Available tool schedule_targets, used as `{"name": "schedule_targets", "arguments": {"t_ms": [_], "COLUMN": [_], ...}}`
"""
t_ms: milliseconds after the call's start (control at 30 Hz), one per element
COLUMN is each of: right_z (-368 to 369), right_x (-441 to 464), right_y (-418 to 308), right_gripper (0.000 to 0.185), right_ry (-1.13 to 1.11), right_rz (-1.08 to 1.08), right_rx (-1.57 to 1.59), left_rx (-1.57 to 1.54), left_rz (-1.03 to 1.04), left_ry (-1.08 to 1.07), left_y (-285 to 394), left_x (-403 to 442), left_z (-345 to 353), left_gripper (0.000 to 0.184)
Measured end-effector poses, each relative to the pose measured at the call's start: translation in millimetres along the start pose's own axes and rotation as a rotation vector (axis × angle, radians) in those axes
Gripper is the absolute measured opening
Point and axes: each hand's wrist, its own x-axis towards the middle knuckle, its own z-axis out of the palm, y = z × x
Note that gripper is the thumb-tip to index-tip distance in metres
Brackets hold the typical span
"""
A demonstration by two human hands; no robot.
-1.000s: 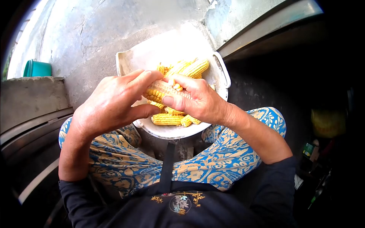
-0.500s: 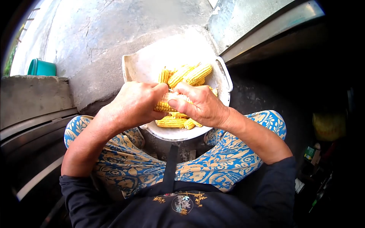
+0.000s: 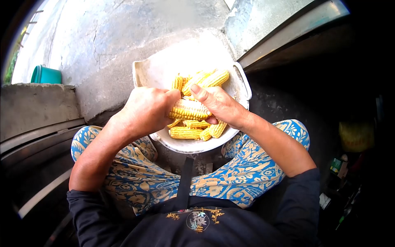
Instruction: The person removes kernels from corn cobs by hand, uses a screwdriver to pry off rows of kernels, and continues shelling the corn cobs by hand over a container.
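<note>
A partly stripped corn cob (image 3: 190, 110) lies level between my hands, with bare rows on its upper side and yellow kernels below. My left hand (image 3: 150, 109) is wrapped round its left end. At its right end, my right hand (image 3: 222, 106) supports the cob with fingers beneath, thumb raised off it and pointing up-left. Under both hands is a white basin (image 3: 152, 74) holding several yellow corn cobs (image 3: 185, 132), some above and some below the held one. My hands hide part of the pile.
The basin stands between my knees, clad in blue patterned trousers (image 3: 144, 181). A teal bucket (image 3: 50, 75) is on a ledge at the far left. A low concrete wall (image 3: 37, 107) runs at left. Small items and a yellow bag (image 3: 356, 136) lie in the dark at right.
My right thumb has lifted off the cob and moved up, and more of the cob's kernels show. Both hands have shifted slightly within the view since the earliest frame.
</note>
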Motion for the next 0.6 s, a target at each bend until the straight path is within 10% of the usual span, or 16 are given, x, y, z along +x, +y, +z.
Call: {"name": "schedule_targets", "arguments": {"t_ms": [233,600], "right_z": [1,-9], "right_x": [2,-3], "right_y": [-1,-3], "right_gripper": [0.051,0.044], "right_ry": [0.060,-0.052], "right_rz": [-0.355,0.030], "right_rx": [-0.264,0.177], "left_rx": [-0.148,-0.125], "left_rz": [-0.095,-0.082], "left_ry": [0.019,-0.026], "left_y": [-9,-4], "left_x": [-1,-1], "left_z": [-16,-13], "left_gripper": [0.025,0.027]}}
